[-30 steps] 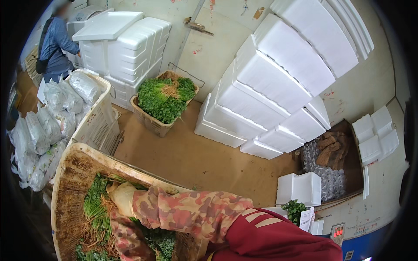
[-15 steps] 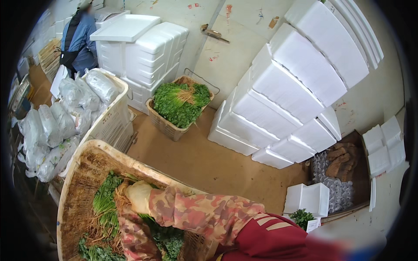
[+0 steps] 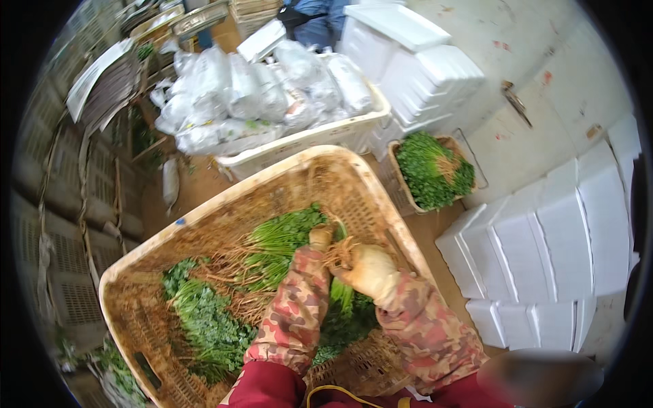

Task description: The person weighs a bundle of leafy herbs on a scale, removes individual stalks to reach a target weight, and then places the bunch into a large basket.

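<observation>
To the far left of the grip, the stained inner wall of a pale slatted crate (image 3: pixel 129 292) is shown; both hands are placed inside this crate. Below and to the left of the grip, leafy greens (image 3: pixel 214 330) are laid in a loose heap. Nearer to the grip, green stems (image 3: pixel 282 241) are arranged with their reddish-brown roots directed leftward. The left hand (image 3: pixel 321 236) is set just beside the leafy end of these stems; its fingers are largely hidden, and whether it is closed cannot be told.

Between the hands, a root tuft (image 3: pixel 340 251) is presented, held in a narrow grasp by the right hand (image 3: pixel 371 272). Beneath that grasp, further stems (image 3: pixel 343 294), apparently of the same bunch, are seen between the forearms. For good handling, the root ends are best gathered level and held firmly, while only light pressure is applied to the stems, which are likely to be bruised easily. The bunch is best lifted rather than dragged, since neighbouring roots could be snagged. Above and to the right of the grip, beyond the crate's rim, a smaller basket (image 3: pixel 400 194) is filled with bunched greens (image 3: pixel 425 166).
</observation>
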{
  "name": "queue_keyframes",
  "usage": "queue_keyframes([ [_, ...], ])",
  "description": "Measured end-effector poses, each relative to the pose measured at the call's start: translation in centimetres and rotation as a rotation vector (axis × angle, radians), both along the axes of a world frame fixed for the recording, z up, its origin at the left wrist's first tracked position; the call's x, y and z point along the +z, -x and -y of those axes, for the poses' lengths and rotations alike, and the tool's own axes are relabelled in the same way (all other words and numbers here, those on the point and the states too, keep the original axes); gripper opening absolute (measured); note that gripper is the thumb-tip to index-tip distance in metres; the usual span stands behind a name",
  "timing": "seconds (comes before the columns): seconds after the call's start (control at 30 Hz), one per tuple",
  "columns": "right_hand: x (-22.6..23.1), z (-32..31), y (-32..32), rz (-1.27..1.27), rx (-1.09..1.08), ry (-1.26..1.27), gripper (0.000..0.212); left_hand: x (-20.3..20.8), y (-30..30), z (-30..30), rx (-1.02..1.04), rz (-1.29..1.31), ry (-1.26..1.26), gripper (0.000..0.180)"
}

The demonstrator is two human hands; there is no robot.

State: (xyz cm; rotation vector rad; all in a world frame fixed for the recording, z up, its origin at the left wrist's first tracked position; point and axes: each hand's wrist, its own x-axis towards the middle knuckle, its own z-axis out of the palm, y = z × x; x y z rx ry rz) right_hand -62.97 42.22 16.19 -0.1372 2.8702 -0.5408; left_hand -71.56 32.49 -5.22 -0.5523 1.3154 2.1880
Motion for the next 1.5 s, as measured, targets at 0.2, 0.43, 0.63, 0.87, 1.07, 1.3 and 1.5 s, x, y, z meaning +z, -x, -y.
queue_keyframes([
  [0.2,1.8,0.0,0.2,0.092,0.057,0.219,0.049,-1.9,-0.1,-1.7,-0.046,-0.241,0.471,0.047],
  [0.43,0.9,-0.5,0.2,0.054,0.005,0.145,0.045,0.8,-1.3,-1.0,0.115,-0.208,-0.071,0.021],
  [0.63,0.0,0.1,0.0,-0.176,-0.043,0.199,0.059,6.4,-4.3,1.1,0.095,-0.196,-0.44,0.032],
  [0.87,-0.6,1.4,-0.2,-0.226,-0.051,0.158,0.085,7.2,-7.1,2.1,-0.158,-0.363,-0.184,0.044],
  [1.07,-1.6,1.3,-0.5,-0.191,-0.058,0.401,0.051,9.8,-9.2,5.4,-0.386,-1.039,0.439,0.04],
  [1.3,-2.7,0.9,0.1,-0.002,-0.009,0.633,0.032,9.7,-10.0,3.8,-0.188,-0.998,0.793,0.041],
  [1.5,-2.7,2.0,-1.3,0.067,-0.175,0.654,0.025,8.7,-7.9,8.1,-0.183,-0.808,0.582,0.043],
])
